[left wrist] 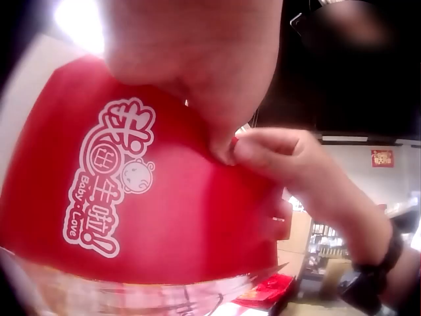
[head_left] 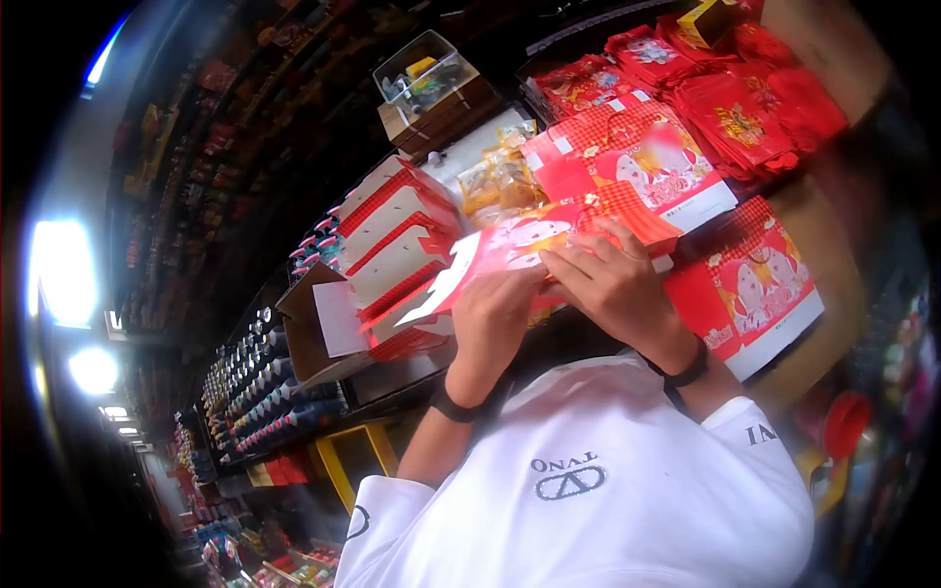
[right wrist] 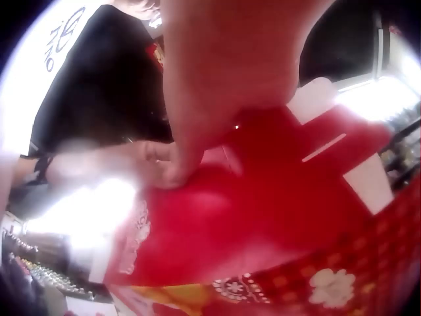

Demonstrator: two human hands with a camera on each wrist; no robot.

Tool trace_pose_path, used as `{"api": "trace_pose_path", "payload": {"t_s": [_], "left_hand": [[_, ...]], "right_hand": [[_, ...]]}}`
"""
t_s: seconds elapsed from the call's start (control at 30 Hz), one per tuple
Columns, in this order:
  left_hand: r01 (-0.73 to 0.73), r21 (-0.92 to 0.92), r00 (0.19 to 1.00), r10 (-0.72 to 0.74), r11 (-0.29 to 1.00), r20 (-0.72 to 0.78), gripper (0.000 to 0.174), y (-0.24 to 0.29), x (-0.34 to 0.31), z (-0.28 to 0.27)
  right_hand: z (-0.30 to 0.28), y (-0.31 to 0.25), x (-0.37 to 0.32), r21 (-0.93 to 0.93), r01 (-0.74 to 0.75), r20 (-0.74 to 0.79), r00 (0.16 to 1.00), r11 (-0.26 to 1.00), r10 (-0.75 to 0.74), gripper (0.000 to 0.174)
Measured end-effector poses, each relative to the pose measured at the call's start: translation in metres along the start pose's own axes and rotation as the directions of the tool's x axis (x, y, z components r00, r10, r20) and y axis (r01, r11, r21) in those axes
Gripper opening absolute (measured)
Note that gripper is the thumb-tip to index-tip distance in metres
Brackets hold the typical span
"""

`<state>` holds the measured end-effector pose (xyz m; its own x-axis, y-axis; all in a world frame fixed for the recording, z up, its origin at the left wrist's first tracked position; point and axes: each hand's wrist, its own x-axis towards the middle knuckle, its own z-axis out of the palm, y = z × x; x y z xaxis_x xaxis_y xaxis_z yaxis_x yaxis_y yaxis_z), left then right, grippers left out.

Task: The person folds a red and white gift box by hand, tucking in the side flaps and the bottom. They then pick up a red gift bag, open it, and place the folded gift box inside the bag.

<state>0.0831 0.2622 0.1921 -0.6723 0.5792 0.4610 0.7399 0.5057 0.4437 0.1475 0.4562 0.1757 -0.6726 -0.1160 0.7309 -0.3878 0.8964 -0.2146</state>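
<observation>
Between my two hands is a red cardboard gift box point(head_left: 526, 238), partly folded, with pink cartoon faces on its upper side. In the left wrist view, white lettering with "Baby Love" and a small baby's head cover its red panel point(left wrist: 177, 210). My left hand point(head_left: 495, 312) grips the near edge. Beside it, my right hand point(head_left: 613, 284) pinches the same edge, thumb and fingers close to the left ones. A slotted flap point(right wrist: 322, 151) and white tabs stick out from the panel in the right wrist view. Fingers hide part of the edge.
Opened red-checked boxes point(head_left: 397, 250) stand at the left, near a brown carton point(head_left: 304, 328). Printed flat boxes point(head_left: 750, 284) lie at the right, with red bags point(head_left: 735, 118) beyond. Wrapped packets point(head_left: 500, 181) and a clear bin point(head_left: 421, 73) sit behind. Rows of bottles point(head_left: 250, 387) line the left.
</observation>
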Motion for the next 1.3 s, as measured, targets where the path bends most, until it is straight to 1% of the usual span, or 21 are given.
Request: {"api": "trace_pose_path", "payload": {"t_s": [0.03, 0.07, 0.17, 0.2, 0.3, 0.37, 0.47, 0.5, 0.57, 0.6, 0.67, 0.7, 0.8, 0.87, 0.93, 0.97, 1.03, 1.07, 1.17, 1.27, 1.3], "left_hand": [[-0.009, 0.008, 1.0, 0.009, 1.0, 0.026, 0.018, 0.001, 0.0, 0.002], [-0.07, 0.016, 0.996, 0.069, 0.997, 0.052, 0.018, -0.005, -0.002, 0.004], [-0.071, 0.027, 0.992, 0.067, 0.997, 0.11, 0.024, -0.011, -0.011, -0.002], [-0.07, 0.068, 0.995, 0.065, 0.995, 0.069, 0.02, -0.012, -0.013, -0.007], [-0.01, 0.115, 0.998, 0.002, 0.993, 0.063, 0.009, -0.021, -0.028, -0.009], [0.015, 0.148, 0.998, -0.024, 0.989, 0.059, 0.007, -0.024, -0.034, -0.007], [0.032, 0.162, 0.998, -0.04, 0.986, 0.045, 0.005, -0.026, -0.034, -0.005], [0.035, 0.16, 0.998, -0.042, 0.986, 0.041, 0.005, -0.026, -0.033, -0.004], [0.021, 0.136, 0.998, -0.028, 0.991, 0.05, 0.006, -0.022, -0.03, -0.004], [0.013, 0.123, 0.998, -0.02, 0.992, 0.055, 0.006, -0.018, -0.029, -0.005], [0.038, 0.134, 0.993, -0.052, 0.99, 0.103, 0.008, -0.011, -0.029, -0.005], [0.052, 0.14, 0.99, -0.07, 0.989, 0.126, 0.009, -0.008, -0.029, -0.006], [-0.045, 0.13, 0.996, 0.035, 0.99, 0.084, 0.011, -0.004, -0.015, -0.003], [-0.048, 0.124, 0.992, 0.033, 0.991, 0.121, 0.011, -0.01, -0.016, -0.006], [-0.052, 0.128, 0.989, 0.033, 0.99, 0.141, 0.01, -0.022, -0.021, -0.01], [-0.038, 0.153, 0.992, 0.019, 0.988, 0.124, 0.01, -0.026, -0.023, -0.013], [-0.01, 0.197, 0.996, -0.009, 0.98, 0.091, 0.01, -0.031, -0.026, -0.019], [-0.067, 0.207, 0.994, 0.049, 0.976, 0.094, 0.02, -0.038, -0.029, -0.02], [-0.127, 0.2, 0.988, 0.105, 0.972, 0.116, 0.023, -0.022, -0.019, -0.017], [-0.147, 0.075, 0.983, 0.137, 0.986, 0.119, 0.027, -0.005, -0.019, -0.001], [-0.126, 0.077, 0.987, 0.117, 0.989, 0.108, 0.028, -0.001, -0.019, 0.0]], "right_hand": [[0.006, 0.003, -0.006, -0.01, -0.015, 0.075, 0.997, 1.0, 0.016, 0.026], [0.008, 0.006, -0.009, -0.011, -0.001, 0.008, 1.0, 1.0, 0.001, 0.024], [0.009, 0.008, -0.025, 0.062, -0.064, 0.009, 0.998, 0.996, 0.064, 0.019], [0.009, 0.012, -0.029, 0.072, -0.075, 0.026, 0.997, 0.995, 0.073, 0.017], [0.009, 0.02, -0.039, 0.096, -0.104, 0.075, 0.992, 0.99, 0.097, 0.015], [0.014, 0.015, -0.04, 0.11, -0.116, 0.101, 0.989, 0.987, 0.105, 0.017], [0.017, 0.006, -0.034, 0.001, -0.094, 0.048, 0.994, 0.996, 0.094, 0.008], [0.019, 0.006, -0.032, 0.012, -0.052, 0.053, 0.997, 0.999, 0.051, 0.01], [0.022, 0.004, -0.03, 0.032, 0.029, 0.061, 0.998, 0.999, -0.031, 0.012], [0.023, 0.005, -0.032, 0.069, -0.005, 0.082, 0.997, 0.998, -0.001, 0.014], [0.024, 0.009, -0.036, 0.139, -0.073, 0.127, 0.99, 0.988, 0.056, 0.018], [0.024, 0.01, -0.034, 0.114, -0.086, 0.114, 0.991, 0.99, 0.073, 0.018], [0.02, 0.009, -0.037, 0.058, -0.129, 0.092, 0.988, 0.99, 0.123, 0.02], [0.023, 0.005, -0.043, 0.051, -0.156, 0.084, 0.985, 0.986, 0.151, 0.022], [0.023, 0.0, -0.041, 0.087, -0.141, 0.01, 0.99, 0.986, 0.141, 0.021], [0.022, -0.002, -0.041, 0.105, -0.138, -0.026, 0.99, 0.985, 0.142, 0.02], [0.012, 0.009, -0.041, 0.045, -0.166, 0.0, 0.986, 0.985, 0.166, 0.021], [0.008, 0.013, -0.043, 0.014, -0.176, 0.014, 0.984, 0.984, 0.176, 0.021], [0.007, 0.013, -0.05, 0.029, -0.144, 0.081, 0.987, 0.989, 0.141, 0.023], [0.008, -0.004, -0.049, 0.011, -0.102, 0.126, 0.987, 0.995, 0.1, 0.024], [0.009, -0.006, -0.049, 0.008, -0.117, 0.083, 0.99, 0.993, 0.116, 0.024]]}}
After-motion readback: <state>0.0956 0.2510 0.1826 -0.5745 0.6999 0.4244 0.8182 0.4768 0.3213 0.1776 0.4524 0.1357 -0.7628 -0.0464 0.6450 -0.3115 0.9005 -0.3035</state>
